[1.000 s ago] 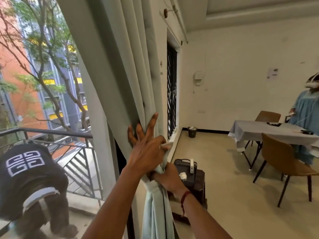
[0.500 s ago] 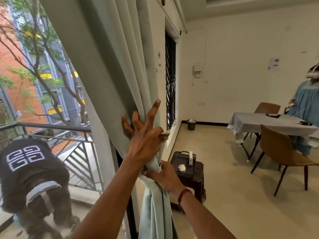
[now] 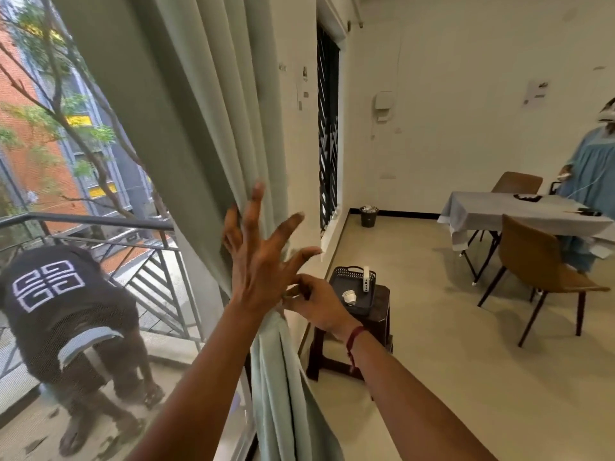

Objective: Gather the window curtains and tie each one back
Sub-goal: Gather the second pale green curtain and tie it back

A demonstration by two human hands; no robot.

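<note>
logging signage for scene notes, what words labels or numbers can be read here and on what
No text reads clearly.
Black shirt: white interlocking emblem, no letters.
Paper on the far wall: print too blurred.
Notices on the near wall: too small.
Yellow signs outside: blurred.

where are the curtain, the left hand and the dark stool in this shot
curtain [image 3: 206, 128]: head view, on the pleated folds high up
left hand [image 3: 258, 274]: head view, on the back of the hand
dark stool [image 3: 379, 314]: head view, on its side just under the seat
</note>
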